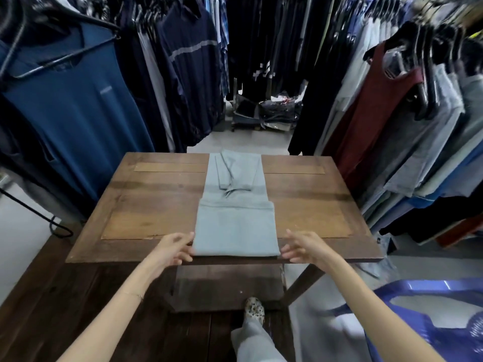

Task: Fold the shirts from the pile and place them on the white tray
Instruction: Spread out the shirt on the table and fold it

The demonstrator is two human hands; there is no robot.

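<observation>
Grey-blue shirt (pixel 235 231) lies part-folded on the bench (pixel 156 205); left grip (pixel 173 248) and right grip (pixel 300 246), fingers apart, flank its near corners, likely for another fold.

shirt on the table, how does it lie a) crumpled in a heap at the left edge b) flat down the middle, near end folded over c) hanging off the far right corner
b: the shirt lies flat along the middle of the table, near end doubled over, with the left hand and right hand at its near corners.

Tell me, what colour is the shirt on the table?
Plain pale blue-grey shirt, seen in head view.
</observation>
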